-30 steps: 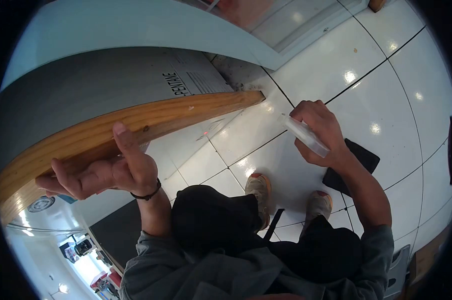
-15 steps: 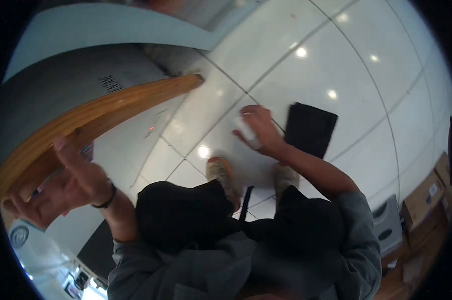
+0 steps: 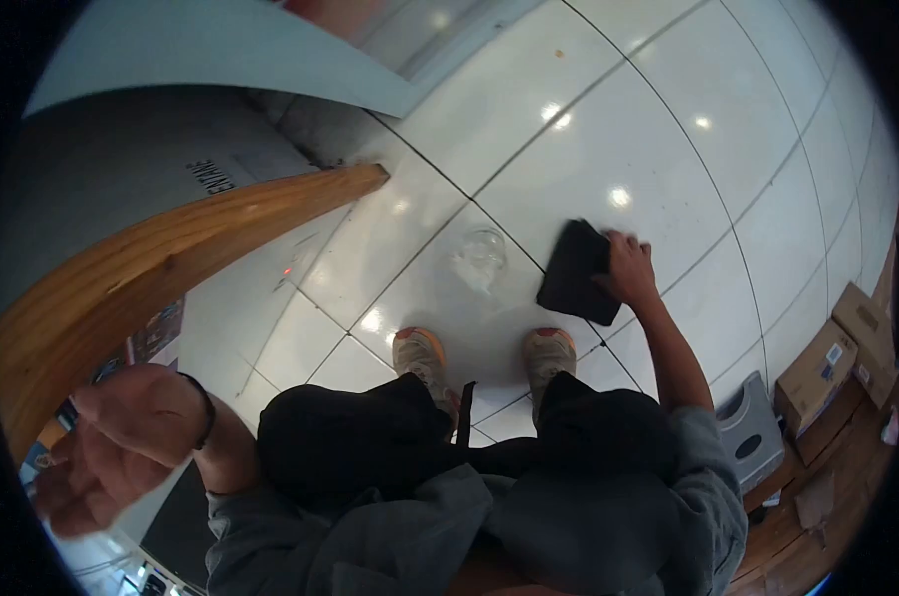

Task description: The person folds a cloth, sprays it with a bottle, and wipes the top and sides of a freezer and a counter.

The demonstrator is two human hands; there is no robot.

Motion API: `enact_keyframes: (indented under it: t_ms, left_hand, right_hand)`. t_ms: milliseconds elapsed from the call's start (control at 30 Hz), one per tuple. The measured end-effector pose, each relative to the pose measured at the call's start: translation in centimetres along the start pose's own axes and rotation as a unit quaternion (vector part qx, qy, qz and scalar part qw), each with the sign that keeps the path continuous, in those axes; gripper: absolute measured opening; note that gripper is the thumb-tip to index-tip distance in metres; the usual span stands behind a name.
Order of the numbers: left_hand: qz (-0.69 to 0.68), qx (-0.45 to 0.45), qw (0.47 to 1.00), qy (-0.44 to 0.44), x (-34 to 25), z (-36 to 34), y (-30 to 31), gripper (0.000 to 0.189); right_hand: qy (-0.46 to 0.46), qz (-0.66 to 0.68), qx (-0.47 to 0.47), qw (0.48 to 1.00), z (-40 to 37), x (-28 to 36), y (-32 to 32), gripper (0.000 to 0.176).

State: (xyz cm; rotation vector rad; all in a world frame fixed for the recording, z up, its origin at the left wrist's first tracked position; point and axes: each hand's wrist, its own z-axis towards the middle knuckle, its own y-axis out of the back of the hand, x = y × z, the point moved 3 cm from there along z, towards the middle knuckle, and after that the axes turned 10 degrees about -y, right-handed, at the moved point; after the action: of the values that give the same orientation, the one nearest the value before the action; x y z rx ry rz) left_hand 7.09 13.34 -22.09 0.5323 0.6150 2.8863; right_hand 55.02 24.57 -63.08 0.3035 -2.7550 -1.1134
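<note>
My right hand (image 3: 630, 270) pinches the right edge of a flat black rectangular thing (image 3: 574, 273), thumb over its top face; its exact kind I cannot tell. Left of it on the white floor lies a crumpled see-through piece (image 3: 481, 256), like thin clear plastic. My left hand (image 3: 122, 442) is raised at the lower left, palm showing and fingers loosely stretched, with nothing in it. It is nearest to a curved-looking wooden beam (image 3: 186, 233). A black band (image 3: 207, 412) circles my left wrist.
My shoes (image 3: 549, 360) stand on the tiled floor (image 3: 658, 129) below the two things. Cardboard boxes (image 3: 817, 372) and a grey plastic stool (image 3: 749, 437) are at the right. A large printed grey box (image 3: 122, 169) sits behind the beam.
My right hand has moved right and taken hold of the black thing, which has shifted and turned slightly. The clear piece now lies on the floor. My left hand has dropped lower.
</note>
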Motion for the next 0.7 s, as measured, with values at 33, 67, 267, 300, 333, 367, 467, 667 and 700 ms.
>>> enact_keyframes:
  t_ms: [33,67,267,300,333,367,467,667,700]
  left_hand:
    - [-0.002,-0.018,1.000,-0.024,0.2,0.1,0.5,0.079]
    - [-0.011,-0.043,0.998,-0.036,-0.2,0.7,0.4,0.078]
    - [-0.087,-0.177,0.972,0.126,-3.7,5.0,-1.7,0.090]
    - [-0.131,-0.184,0.961,0.159,-4.5,5.5,-1.9,0.093]
    - [-0.168,-0.194,0.946,0.196,-5.4,5.7,-2.1,0.096]
    - [-0.196,-0.199,0.930,0.239,-6.7,5.6,-1.9,0.099]
    - [-0.270,-0.162,0.891,0.327,-10.8,2.2,-3.0,0.113]
    - [-0.336,0.106,0.910,0.220,-14.0,-0.4,-6.7,0.110]
    - [-0.329,0.164,0.908,0.203,-13.8,0.1,-6.5,0.109]
  right_hand:
    - [-0.020,0.051,0.018,0.998,0.5,-0.9,-1.4,0.085]
    - [-0.011,0.106,0.060,0.992,0.5,-0.8,-0.7,0.075]
    - [0.034,0.395,0.146,0.906,-2.1,4.3,13.9,0.038]
    - [0.109,0.477,0.105,0.866,-3.1,6.2,17.2,0.031]
    - [0.128,0.429,0.111,0.887,-4.2,8.6,21.6,0.030]
    - [0.149,0.373,0.125,0.907,-5.6,11.3,25.3,0.029]
    - [0.200,0.227,0.186,0.935,-5.7,18.1,30.8,0.043]
    - [0.304,0.289,-0.005,0.908,-0.9,29.2,23.3,0.045]
    - [0.307,0.306,0.007,0.901,-1.1,30.5,22.8,0.044]
